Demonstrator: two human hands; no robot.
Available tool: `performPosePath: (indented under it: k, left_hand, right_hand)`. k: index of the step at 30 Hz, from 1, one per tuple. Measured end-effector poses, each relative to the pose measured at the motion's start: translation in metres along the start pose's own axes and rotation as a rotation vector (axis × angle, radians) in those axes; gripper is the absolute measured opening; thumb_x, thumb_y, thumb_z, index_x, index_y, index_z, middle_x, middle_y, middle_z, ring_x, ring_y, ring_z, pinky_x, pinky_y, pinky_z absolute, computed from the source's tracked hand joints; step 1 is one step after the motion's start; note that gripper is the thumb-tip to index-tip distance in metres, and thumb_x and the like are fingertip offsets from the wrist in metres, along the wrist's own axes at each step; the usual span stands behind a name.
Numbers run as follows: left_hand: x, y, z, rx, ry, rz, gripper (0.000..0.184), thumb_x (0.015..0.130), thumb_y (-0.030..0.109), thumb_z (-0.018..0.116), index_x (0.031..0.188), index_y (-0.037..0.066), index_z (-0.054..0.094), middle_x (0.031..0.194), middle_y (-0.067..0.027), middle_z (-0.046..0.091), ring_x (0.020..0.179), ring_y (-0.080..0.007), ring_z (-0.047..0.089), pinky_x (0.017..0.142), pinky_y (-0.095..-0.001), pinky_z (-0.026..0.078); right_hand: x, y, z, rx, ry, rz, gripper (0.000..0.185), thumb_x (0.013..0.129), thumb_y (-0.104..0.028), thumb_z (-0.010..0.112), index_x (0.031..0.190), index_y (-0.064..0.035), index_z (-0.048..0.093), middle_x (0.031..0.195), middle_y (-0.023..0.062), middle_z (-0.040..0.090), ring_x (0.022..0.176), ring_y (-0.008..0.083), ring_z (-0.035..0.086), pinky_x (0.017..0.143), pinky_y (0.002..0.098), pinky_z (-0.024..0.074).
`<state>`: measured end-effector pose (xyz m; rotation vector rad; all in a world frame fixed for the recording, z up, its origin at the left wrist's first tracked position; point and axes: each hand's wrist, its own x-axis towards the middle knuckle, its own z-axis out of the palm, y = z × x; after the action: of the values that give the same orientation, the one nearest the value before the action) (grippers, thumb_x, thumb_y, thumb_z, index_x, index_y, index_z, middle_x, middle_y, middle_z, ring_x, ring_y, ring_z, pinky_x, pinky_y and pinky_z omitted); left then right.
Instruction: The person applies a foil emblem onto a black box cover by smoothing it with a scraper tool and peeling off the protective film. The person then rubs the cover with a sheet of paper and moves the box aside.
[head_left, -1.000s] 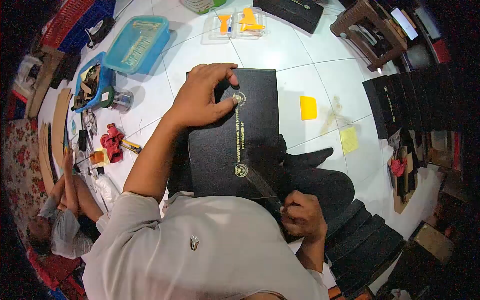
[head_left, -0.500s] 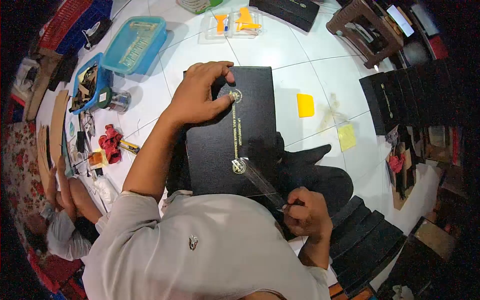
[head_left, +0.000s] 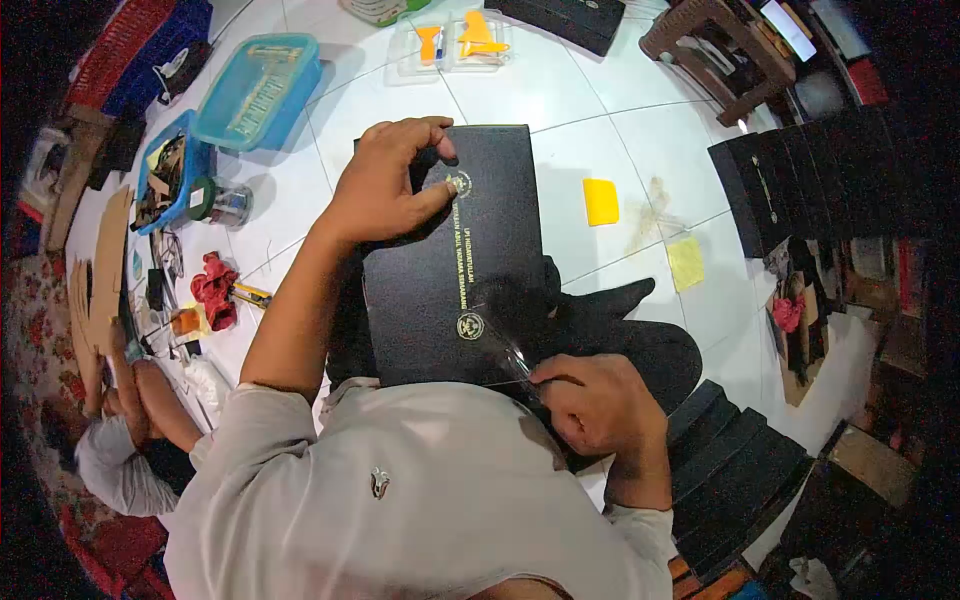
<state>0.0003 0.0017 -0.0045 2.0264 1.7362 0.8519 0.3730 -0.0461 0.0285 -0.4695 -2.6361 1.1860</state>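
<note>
Pale tile floor with thin grout lines spreads out, glossy under whitish light — a yellowish stain shows toward 2 o'clock. At 1 o'clock stands 1 brown stool; floral fabric lies at 9 o'clock — the outer edges are dark.

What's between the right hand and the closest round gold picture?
A shiny clear strip lies between the right hand and the gold picture, seen in the head view.

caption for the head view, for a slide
Left hand steadies a black gold-lettered case while the right hand holds a clear strip over it.
</note>
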Motion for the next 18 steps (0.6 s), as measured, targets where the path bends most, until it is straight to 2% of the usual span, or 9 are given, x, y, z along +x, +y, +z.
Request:
performPosePath:
  k: [2,3,5,9,12,14,18]
  left_hand:
    - [0.000,-0.001,0.001,0.020,0.011,0.002,0.040,0.083,0.027,0.082,0.116,0.009,0.068,0.145,-0.0140,0.069,0.136,-0.0365,0.061,0.121,-0.0487,0.036]
    - [0.000,-0.001,0.001,0.019,0.012,0.003,0.040,0.083,0.027,0.082,0.116,0.009,0.068,0.145,-0.0140,0.069,0.136,-0.0365,0.061,0.121,-0.0487,0.036]
    - [0.000,-0.001,0.001,0.011,0.012,-0.001,0.041,0.083,0.027,0.083,0.117,0.009,0.068,0.146,-0.0135,0.069,0.135,-0.0360,0.061,0.121,-0.0488,0.036]
    - [-0.001,-0.004,0.001,0.034,0.013,0.024,0.043,0.084,0.028,0.082,0.119,0.009,0.068,0.143,-0.0120,0.069,0.134,-0.0358,0.061,0.121,-0.0483,0.037]
    - [-0.001,-0.002,0.002,-0.009,0.013,0.001,0.037,0.081,0.022,0.082,0.113,0.011,0.068,0.145,-0.0129,0.069,0.136,-0.0379,0.059,0.120,-0.0489,0.038]
    - [-0.002,-0.005,0.005,0.018,0.039,0.008,0.037,0.081,0.023,0.082,0.113,0.011,0.067,0.145,-0.0129,0.069,0.135,-0.0381,0.060,0.120,-0.0490,0.038]
    - [-0.001,-0.002,0.003,0.008,0.021,-0.007,0.038,0.081,0.023,0.083,0.113,0.011,0.067,0.145,-0.0128,0.069,0.134,-0.0378,0.061,0.120,-0.0491,0.038]
  right_hand:
    - [0.006,0.003,0.008,-0.026,0.076,-0.011,0.013,0.078,-0.005,0.074,0.088,-0.0104,0.068,0.108,0.0095,0.077,0.068,0.0316,0.071,0.058,0.0402,0.0572]
    - [0.009,0.002,0.007,-0.027,0.076,-0.010,0.013,0.078,-0.005,0.074,0.088,-0.0104,0.068,0.108,0.0095,0.077,0.068,0.0316,0.071,0.058,0.0402,0.0572]
    - [0.016,0.000,0.004,0.009,-0.047,0.091,0.025,0.087,-0.008,0.074,0.111,-0.0125,0.070,0.105,0.0128,0.074,0.087,0.0371,0.075,0.068,0.0478,0.0605]
    - [0.028,0.004,0.017,0.032,0.065,0.098,0.022,0.091,-0.009,0.073,0.113,-0.0108,0.070,0.101,0.0126,0.074,0.086,0.0360,0.074,0.067,0.0471,0.0604]
    - [0.036,0.001,0.027,0.107,0.151,0.175,0.020,0.093,-0.011,0.073,0.113,-0.0091,0.069,0.098,0.0126,0.073,0.082,0.0354,0.073,0.067,0.0469,0.0602]
    - [0.041,-0.001,0.032,0.097,0.276,0.158,0.015,0.093,-0.004,0.073,0.108,-0.0063,0.070,0.087,0.0104,0.069,0.074,0.0342,0.071,0.064,0.0427,0.0578]
    - [0.044,-0.008,0.028,-0.026,0.187,0.240,0.016,0.093,-0.006,0.075,0.109,-0.0080,0.071,0.092,0.0100,0.067,0.076,0.0337,0.071,0.065,0.0435,0.0587]
